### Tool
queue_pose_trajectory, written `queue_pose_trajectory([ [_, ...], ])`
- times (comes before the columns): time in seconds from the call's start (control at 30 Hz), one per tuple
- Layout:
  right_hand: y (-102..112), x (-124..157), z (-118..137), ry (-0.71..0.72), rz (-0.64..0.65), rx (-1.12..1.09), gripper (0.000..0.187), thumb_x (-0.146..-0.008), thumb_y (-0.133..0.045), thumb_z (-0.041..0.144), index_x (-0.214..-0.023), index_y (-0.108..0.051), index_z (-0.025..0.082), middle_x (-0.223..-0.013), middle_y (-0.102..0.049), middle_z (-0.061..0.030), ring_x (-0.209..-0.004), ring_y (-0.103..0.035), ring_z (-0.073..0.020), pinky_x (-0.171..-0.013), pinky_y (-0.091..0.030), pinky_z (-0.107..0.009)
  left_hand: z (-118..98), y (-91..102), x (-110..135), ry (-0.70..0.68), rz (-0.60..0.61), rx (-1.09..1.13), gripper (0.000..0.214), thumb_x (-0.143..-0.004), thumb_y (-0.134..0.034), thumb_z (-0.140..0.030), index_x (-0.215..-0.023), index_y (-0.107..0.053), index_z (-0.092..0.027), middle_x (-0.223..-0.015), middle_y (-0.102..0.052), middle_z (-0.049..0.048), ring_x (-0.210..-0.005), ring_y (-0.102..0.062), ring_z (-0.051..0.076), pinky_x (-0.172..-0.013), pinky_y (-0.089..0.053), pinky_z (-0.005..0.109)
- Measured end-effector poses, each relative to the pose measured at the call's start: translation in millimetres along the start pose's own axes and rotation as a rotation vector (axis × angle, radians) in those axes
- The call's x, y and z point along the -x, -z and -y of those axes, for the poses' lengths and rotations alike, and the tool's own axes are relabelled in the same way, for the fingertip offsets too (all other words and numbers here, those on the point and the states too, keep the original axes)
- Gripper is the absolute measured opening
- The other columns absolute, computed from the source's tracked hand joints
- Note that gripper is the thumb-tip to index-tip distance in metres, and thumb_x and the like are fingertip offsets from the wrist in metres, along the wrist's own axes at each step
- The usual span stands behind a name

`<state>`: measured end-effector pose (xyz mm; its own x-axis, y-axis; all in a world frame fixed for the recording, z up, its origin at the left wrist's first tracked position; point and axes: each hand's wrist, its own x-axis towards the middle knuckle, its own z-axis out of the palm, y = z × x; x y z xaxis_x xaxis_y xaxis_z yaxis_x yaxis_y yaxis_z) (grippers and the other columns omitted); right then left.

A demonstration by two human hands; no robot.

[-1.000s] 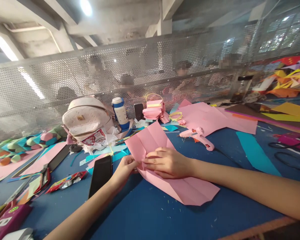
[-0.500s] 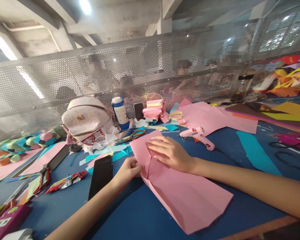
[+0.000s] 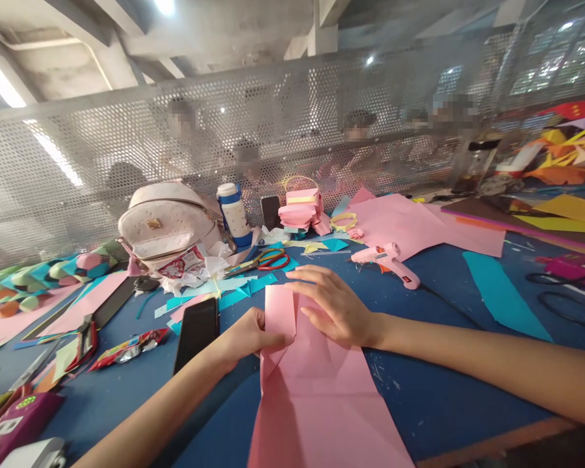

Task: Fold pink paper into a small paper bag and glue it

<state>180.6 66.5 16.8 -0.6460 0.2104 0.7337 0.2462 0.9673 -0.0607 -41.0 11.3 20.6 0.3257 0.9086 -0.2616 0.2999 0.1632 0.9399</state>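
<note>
Pink paper [image 3: 322, 403]: lies on the blue table [image 3: 443, 403], running lengthwise toward the person; its far end is folded into a flap under both hands
Left hand [image 3: 246, 335]: thumb and fingers closed on the flap's left edge; a black phone [image 3: 196, 331] lies just beside the wrist
Right hand [image 3: 334, 305]: fingers spread flat, pressing the flap's right side
Beyond: glue gun [image 3: 387, 260] and scissors [image 3: 268, 261], both apart from the sheet
Risk: the crease may set crooked if the flat palm slides; the thin sheet looks likely to skid on the smooth table
</note>
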Motion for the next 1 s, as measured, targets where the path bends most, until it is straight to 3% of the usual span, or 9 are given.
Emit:
queue_pose_trajectory([
  [0.2,1,-6,5,-0.027,0.102,-0.038,0.027,-0.095,-0.055,0.028,-0.122,-0.06,0.026,-0.139,-0.053,-0.0064,-0.137,-0.036,-0.0253,-0.111,-0.035,-0.047,-5,-1.1,1,0.032,0.034,-0.032,0.045,-0.064,-0.078,-0.038,-0.045,-0.041,-0.019,-0.047,-0.032,-0.0061,-0.047,-0.026,0.007,-0.045,-0.019,0.024],
  [0.33,-2,-14,-2,-0.371,0.095,-0.281,0.059,-0.088,-0.067,0.043,-0.139,-0.044,0.024,-0.134,-0.056,-0.0108,-0.127,-0.048,-0.0271,-0.106,-0.04,-0.048,-7,-1.7,2,0.065,0.035,-0.04,0.035,-0.061,-0.078,-0.038,-0.049,-0.052,-0.017,-0.05,-0.042,-0.0038,-0.048,-0.036,0.009,-0.046,-0.025,0.024],
  [0.4,-3,-17,-9,-0.586,0.198,-0.484,0.051,-0.086,-0.067,0.044,-0.13,-0.052,0.021,-0.111,-0.068,-0.0082,-0.103,-0.062,-0.0244,-0.09,-0.049,-0.04,-7,-1.8,2,0.076,0.033,-0.049,0.03,-0.06,-0.078,-0.037,-0.053,-0.057,-0.016,-0.053,-0.047,-0.0024,-0.05,-0.039,0.01,-0.047,-0.027,0.023],
  [0.47,-3,-19,-16,-0.705,0.321,-0.632,0.035,-0.086,-0.065,0.047,-0.103,-0.064,0.016,-0.081,-0.068,-0.0026,-0.076,-0.063,-0.019,-0.07,-0.049,-0.031,-7,-1.9,2,0.089,0.023,-0.057,0.03,-0.059,-0.078,-0.037,-0.055,-0.057,-0.016,-0.053,-0.048,-0.0021,-0.05,-0.039,0.009,-0.047,-0.026,0.023],
  [0.53,-3,-20,-20,-0.717,0.373,-0.676,0.037,-0.083,-0.066,0.051,-0.077,-0.065,0.014,-0.067,-0.061,0.0001,-0.064,-0.056,-0.0145,-0.058,-0.042,-0.025,-5,-2.0,2,0.097,0.006,-0.064,0.034,-0.06,-0.078,-0.038,-0.053,-0.053,-0.016,-0.052,-0.045,-0.0029,-0.049,-0.036,0.008,-0.046,-0.024,0.023],
  [0.6,-2,-21,-21,-0.694,0.368,-0.681,0.04,-0.08,-0.068,0.051,-0.067,-0.062,0.014,-0.064,-0.057,0.0014,-0.063,-0.051,-0.0123,-0.056,-0.038,-0.023,-3,-2.5,0,0.093,-0.012,-0.067,0.04,-0.062,-0.078,-0.039,-0.05,-0.047,-0.017,-0.05,-0.038,-0.0048,-0.048,-0.031,0.007,-0.045,-0.021,0.023],
  [0.7,1,-25,-18,-0.662,0.372,-0.686,0.034,-0.08,-0.067,0.047,-0.069,-0.061,0.015,-0.068,-0.057,0.0016,-0.065,-0.05,-0.0119,-0.058,-0.038,-0.023,-2,-4.3,-1,0.078,-0.022,-0.058,0.044,-0.064,-0.077,-0.039,-0.049,-0.041,-0.018,-0.05,-0.033,-0.006,-0.049,-0.026,0.006,-0.045,-0.018,0.023],
  [0.8,3,-31,-17,-0.628,0.407,-0.661,0.027,-0.081,-0.066,0.042,-0.075,-0.064,0.015,-0.071,-0.059,0.001,-0.064,-0.05,-0.0117,-0.058,-0.036,-0.023,-4,-6.8,1,0.078,-0.02,-0.038,0.037,-0.062,-0.077,-0.037,-0.052,-0.047,-0.017,-0.052,-0.041,-0.0041,-0.05,-0.03,0.007,-0.046,-0.019,0.023],
  [1.0,15,-51,-21,-0.565,0.489,-0.474,0.022,-0.077,-0.07,0.029,-0.063,-0.058,0.017,-0.056,-0.048,0.0059,-0.055,-0.041,-0.0098,-0.054,-0.027,-0.024,-9,-4.8,2,0.075,-0.071,0.012,0.043,-0.057,-0.082,-0.032,-0.045,-0.044,-0.016,-0.045,-0.038,-0.0061,-0.045,-0.03,0.005,-0.044,-0.019,0.022],
])
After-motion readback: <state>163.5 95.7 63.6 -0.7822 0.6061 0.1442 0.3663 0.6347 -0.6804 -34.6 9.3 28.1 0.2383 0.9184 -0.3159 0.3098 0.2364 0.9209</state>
